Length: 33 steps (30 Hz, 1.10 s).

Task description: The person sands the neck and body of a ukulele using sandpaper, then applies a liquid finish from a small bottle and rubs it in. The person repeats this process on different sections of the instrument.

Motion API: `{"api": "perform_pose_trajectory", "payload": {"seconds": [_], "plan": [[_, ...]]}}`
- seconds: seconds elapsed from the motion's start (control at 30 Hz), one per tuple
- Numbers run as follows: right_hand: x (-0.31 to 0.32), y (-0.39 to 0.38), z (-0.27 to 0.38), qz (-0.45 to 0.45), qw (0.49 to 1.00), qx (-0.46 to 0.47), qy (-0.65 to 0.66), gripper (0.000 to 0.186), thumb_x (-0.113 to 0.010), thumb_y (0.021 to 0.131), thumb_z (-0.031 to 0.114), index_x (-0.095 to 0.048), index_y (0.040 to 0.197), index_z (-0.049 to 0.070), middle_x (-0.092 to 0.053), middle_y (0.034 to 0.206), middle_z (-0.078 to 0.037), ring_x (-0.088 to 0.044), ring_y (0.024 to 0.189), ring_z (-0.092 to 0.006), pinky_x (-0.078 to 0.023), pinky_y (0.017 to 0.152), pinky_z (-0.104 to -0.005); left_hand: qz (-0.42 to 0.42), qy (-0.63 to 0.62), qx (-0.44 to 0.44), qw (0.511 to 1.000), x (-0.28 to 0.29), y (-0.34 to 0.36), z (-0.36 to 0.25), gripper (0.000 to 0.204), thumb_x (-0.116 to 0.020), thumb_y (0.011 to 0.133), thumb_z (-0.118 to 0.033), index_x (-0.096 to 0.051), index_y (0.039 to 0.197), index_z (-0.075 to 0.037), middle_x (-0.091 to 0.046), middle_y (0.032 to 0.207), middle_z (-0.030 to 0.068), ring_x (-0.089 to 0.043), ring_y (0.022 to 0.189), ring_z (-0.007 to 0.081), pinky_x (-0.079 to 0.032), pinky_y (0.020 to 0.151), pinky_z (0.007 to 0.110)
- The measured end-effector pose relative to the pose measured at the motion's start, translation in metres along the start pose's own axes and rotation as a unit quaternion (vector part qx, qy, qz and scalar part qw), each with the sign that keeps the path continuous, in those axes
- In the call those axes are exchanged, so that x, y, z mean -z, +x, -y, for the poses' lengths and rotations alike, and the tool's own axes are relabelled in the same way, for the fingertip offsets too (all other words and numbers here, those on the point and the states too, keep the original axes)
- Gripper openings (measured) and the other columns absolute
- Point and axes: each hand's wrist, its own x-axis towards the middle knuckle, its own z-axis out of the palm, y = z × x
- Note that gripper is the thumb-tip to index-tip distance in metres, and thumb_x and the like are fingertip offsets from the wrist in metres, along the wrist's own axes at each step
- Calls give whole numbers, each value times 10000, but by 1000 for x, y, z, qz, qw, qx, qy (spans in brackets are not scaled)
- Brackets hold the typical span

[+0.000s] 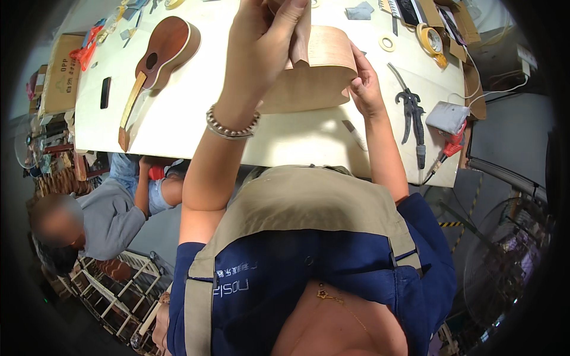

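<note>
A pale wooden instrument body (314,86) with curved sides is held up over the white table at the top middle. My right hand (367,89) grips its right side, thumb toward me and fingers behind. My left hand (256,44) is closed at the body's left, thumb on top, round a brownish flat piece (300,46) that lies against the wood. The upper picture edge cuts off part of that hand, and what the piece is made of I cannot tell.
A brown ukulele (169,50) lies at the left beside a black phone (105,92). At the right are a black air blow gun (409,113), a sander (448,118) with a red body, and tape rolls (428,39). A person (113,207) sits at the lower left.
</note>
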Motion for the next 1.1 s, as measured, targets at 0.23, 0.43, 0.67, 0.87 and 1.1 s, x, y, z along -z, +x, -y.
{"api": "perform_pose_trajectory", "payload": {"seconds": [0.23,0.43,0.67,0.87,1.1], "plan": [[2,-9,-17,-163,965,-30,-201,542,-477,931,408,-464,1294,7,-454,1329,-144,-403,1254,-226,-294,1052,-331,-159,124,59,978,64,-64,-33,433,-559,895,-230,-495,1220,48,-603,1107,157,-609,1024,250,-562,762,323],[-26,-44,-64,-132,963,-231,42,701,-253,946,542,-228,1414,20,-343,1403,-167,-321,1311,-237,-268,1076,-347,-400,1,106,910,99,-170,-4,525,-460,928,-290,-373,1303,66,-561,1108,278,-613,993,315,-578,740,392],[-52,-59,-68,-90,942,-272,176,661,-223,954,525,-318,1353,6,-421,1343,-127,-445,1203,-213,-385,996,-344,-491,-94,108,859,89,-236,5,525,-404,942,-329,-324,1342,2,-521,1166,292,-582,1038,339,-543,812,434],[-57,-57,-64,-88,954,-252,137,677,-213,951,535,-312,1355,1,-419,1343,-131,-429,1219,-211,-366,1011,-338,-537,-137,84,828,86,-255,12,465,-380,953,-378,-387,1246,-17,-507,1214,251,-560,1044,321,-516,828,424],[-74,-58,-46,-75,973,-210,65,714,-160,946,550,-289,1367,-11,-385,1374,-140,-383,1258,-229,-319,1040,-343,-585,-187,59,787,88,-274,28,465,-430,931,-421,-425,1200,-42,-525,1237,174,-540,1057,234,-444,906,327]]}}
